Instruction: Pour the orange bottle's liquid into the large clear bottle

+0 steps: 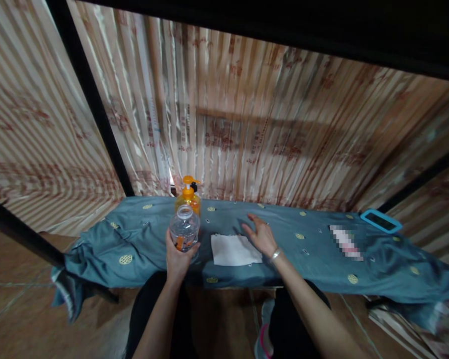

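My left hand (178, 257) is wrapped round a clear plastic bottle (184, 227), which has no cap on its mouth and stands upright near the front of the cloth-covered surface. Right behind it, partly hidden, is a yellow pump bottle (190, 195) with an orange pump head. To the right lies a folded white cloth (234, 250), flat on the cover. My right hand (262, 237) hovers at the cloth's right edge, fingers apart and nothing in them. Whether it touches the cloth I cannot tell.
A blue-green patterned sheet (134, 234) covers the long narrow surface. At the right lie a blue-framed object with a dark centre (380, 221) and a blurred-out item (345, 243). Dark posts (93, 99) and striped curtains (224, 124) enclose the space.
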### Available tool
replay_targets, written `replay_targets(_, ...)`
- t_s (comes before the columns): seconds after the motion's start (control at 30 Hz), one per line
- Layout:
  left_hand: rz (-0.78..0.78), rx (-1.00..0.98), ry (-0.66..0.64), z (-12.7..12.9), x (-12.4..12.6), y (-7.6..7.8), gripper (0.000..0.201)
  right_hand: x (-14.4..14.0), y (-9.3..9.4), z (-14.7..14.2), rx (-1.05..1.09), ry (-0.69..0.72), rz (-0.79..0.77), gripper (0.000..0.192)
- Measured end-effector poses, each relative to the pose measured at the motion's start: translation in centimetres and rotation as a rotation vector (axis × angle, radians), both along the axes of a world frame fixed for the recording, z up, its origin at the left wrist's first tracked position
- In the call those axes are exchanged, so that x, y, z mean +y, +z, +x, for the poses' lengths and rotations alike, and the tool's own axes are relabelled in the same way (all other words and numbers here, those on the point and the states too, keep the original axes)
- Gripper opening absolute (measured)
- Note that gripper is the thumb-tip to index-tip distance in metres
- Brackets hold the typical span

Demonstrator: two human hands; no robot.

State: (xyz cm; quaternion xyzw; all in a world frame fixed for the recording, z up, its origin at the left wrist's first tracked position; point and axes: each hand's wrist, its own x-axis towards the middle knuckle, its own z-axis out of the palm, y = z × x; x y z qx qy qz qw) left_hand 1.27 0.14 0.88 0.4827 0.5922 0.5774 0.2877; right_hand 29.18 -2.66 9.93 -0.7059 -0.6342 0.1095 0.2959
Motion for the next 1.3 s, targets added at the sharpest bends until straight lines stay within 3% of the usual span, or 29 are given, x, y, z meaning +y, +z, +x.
replay_targets(0.13,-0.045,-0.012,0.02,0.0,-0.2,0.6,0.111,4.3,4.8,-6.3,0.12,0.255,0.113,0.042)
replay_targets(0.23,-0.117,0.008,0.014,-0.1,-0.4,0.9,0.101,7.4,6.9,-10.1,0.186,0.378,0.157,0.047)
replay_targets(0.33,-0.132,0.024,-0.014,-0.2,-0.5,1.0,0.083,10.0,7.4,-12.5,0.248,0.46,0.154,0.051)
replay_targets(0.53,-0.098,0.009,-0.004,0.0,-0.4,0.8,0.065,12.4,5.7,-14.6,0.32,0.519,0.143,0.022)
replay_targets(0.73,-0.081,-0.019,0.019,0.4,-0.5,1.0,0.066,12.2,5.1,-13.5,0.411,0.444,0.246,0.028)
replay_targets(0.93,-0.138,-0.006,0.013,0.2,-0.6,1.6,0.068,11.1,6.9,-9.7,0.485,0.389,0.363,0.038)
replay_targets(1.13,-0.143,0.058,0.041,0.6,0.3,2.4,0.068,8.5,8.3,-5.5,0.505,0.365,0.406,0.045)
replay_targets(1.3,-0.135,0.085,0.045,0.9,1.0,2.3,0.065,5.7,7.2,-2.8,0.492,0.358,0.359,0.045)
